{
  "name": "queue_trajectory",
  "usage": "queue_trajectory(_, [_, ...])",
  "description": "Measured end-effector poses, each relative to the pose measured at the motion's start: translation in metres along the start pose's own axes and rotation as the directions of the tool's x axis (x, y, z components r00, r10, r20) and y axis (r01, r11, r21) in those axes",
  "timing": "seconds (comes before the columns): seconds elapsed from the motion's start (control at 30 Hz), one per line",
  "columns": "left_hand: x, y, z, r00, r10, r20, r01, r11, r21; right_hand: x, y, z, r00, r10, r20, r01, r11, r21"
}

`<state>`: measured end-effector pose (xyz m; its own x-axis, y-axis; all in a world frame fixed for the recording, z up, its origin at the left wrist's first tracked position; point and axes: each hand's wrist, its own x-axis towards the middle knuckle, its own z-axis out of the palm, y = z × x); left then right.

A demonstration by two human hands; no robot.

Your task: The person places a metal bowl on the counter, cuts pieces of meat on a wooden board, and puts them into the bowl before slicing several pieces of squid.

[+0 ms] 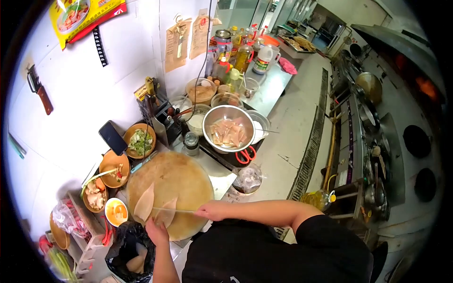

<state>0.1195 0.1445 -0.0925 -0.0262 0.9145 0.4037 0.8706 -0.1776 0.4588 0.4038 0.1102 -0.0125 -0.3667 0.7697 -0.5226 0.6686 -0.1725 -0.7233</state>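
Observation:
On the round wooden chopping board [181,172] lie two pale pink, flat pieces that look like fillets. The left fillet [144,203] is whole and pointed at its top; the right fillet [166,213] lies under or against a thin knife blade [177,210]. My right hand [212,210] is closed round the knife's handle, at the board's right edge. At the lower edge of the board, my left hand [157,232] has its fingertips closed on the near end of a fillet. A black plastic bag [113,257] with more pale pieces stands below my left hand.
A steel bowl [228,109] of pale pink slices stands beyond the board, near red-handled scissors [246,154]. Several small bowls, including an orange-filled bowl [116,212], line the left side. A phone [113,137] leans there. A knife rack [153,111] stands behind.

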Motion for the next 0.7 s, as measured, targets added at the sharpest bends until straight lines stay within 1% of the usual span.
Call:
queue_trajectory(0.03, [0.012,0.005,0.000,0.943,-0.166,0.288,0.166,0.986,0.027,0.000,0.004,0.000,0.999,0.033,-0.035,-0.032,0.999,0.014])
queue_trajectory(0.07, [0.020,0.006,-0.001,0.778,-0.316,0.542,0.312,0.944,0.103,0.000,0.009,0.001,0.996,0.066,-0.067,-0.064,0.998,0.029])
queue_trajectory(0.1, [0.011,-0.011,0.018,0.846,-0.181,0.502,0.219,0.976,-0.017,-0.006,0.004,-0.002,0.995,0.067,-0.070,-0.065,0.997,0.031])
queue_trajectory(0.13, [0.012,-0.005,0.021,0.846,-0.178,0.503,0.215,0.976,-0.017,-0.014,-0.005,-0.007,0.992,0.094,-0.088,-0.092,0.995,0.035])
queue_trajectory(0.2, [0.012,0.017,0.025,0.822,-0.099,0.561,0.252,0.946,-0.202,-0.021,-0.013,-0.010,0.986,0.123,-0.109,-0.119,0.992,0.046])
queue_trajectory(0.23, [0.015,0.030,0.026,0.760,-0.105,0.641,0.296,0.934,-0.198,-0.023,-0.014,-0.010,0.978,0.161,-0.134,-0.163,0.987,-0.001])
queue_trajectory(0.27, [0.013,0.037,0.032,0.763,-0.110,0.636,0.297,0.935,-0.194,-0.024,-0.013,-0.007,0.968,0.198,-0.153,-0.207,0.977,-0.048])
queue_trajectory(0.3, [0.005,0.040,0.043,0.764,-0.129,0.632,0.308,0.934,-0.182,-0.025,-0.011,-0.005,0.972,0.196,-0.133,-0.203,0.978,-0.046])
queue_trajectory(0.37, [-0.014,0.035,0.074,0.871,-0.108,0.479,0.323,0.860,-0.394,-0.021,0.000,0.001,0.956,0.215,-0.199,-0.226,0.974,-0.034])
queue_trajectory(0.4, [0.002,0.052,0.050,0.819,0.061,0.570,0.014,0.992,-0.127,-0.017,0.012,0.008,0.962,0.177,-0.209,-0.194,0.979,-0.063])
queue_trajectory(0.43, [0.005,0.054,0.046,0.830,0.334,0.446,-0.264,0.941,-0.214,-0.030,-0.001,-0.002,0.973,0.026,-0.229,-0.053,0.992,-0.113])
queue_trajectory(0.47, [0.006,0.048,0.047,0.719,0.471,0.512,-0.405,0.882,-0.242,-0.030,-0.002,-0.002,0.971,0.063,-0.230,-0.081,0.995,-0.067])
queue_trajectory(0.5, [-0.002,0.042,0.063,0.676,0.514,0.528,-0.488,0.849,-0.203,-0.022,0.012,0.009,0.948,0.172,-0.266,-0.182,0.983,-0.014])
queue_trajectory(0.53, [-0.005,0.036,0.073,0.583,0.502,0.639,-0.511,0.838,-0.193,-0.029,0.007,0.008,0.940,0.198,-0.276,-0.225,0.972,-0.069])
queue_trajectory(0.57, [0.006,0.045,0.066,0.501,0.503,0.705,-0.581,0.798,-0.156,-0.035,0.002,0.006,0.938,0.196,-0.286,-0.230,0.969,-0.092])
queue_trajectory(0.6, [0.005,0.035,0.082,0.500,0.563,0.658,-0.648,0.748,-0.147,-0.039,0.000,0.007,0.928,0.207,-0.309,-0.248,0.964,-0.099])
queue_trajectory(0.67, [0.018,0.040,0.080,0.436,0.534,0.724,-0.660,0.737,-0.146,-0.039,0.015,0.016,0.933,0.174,-0.316,-0.213,0.973,-0.092])
queue_trajectory(0.7, [0.019,0.036,0.082,0.435,0.526,0.731,-0.659,0.739,-0.139,-0.039,0.016,0.017,0.936,0.169,-0.309,-0.205,0.975,-0.087])
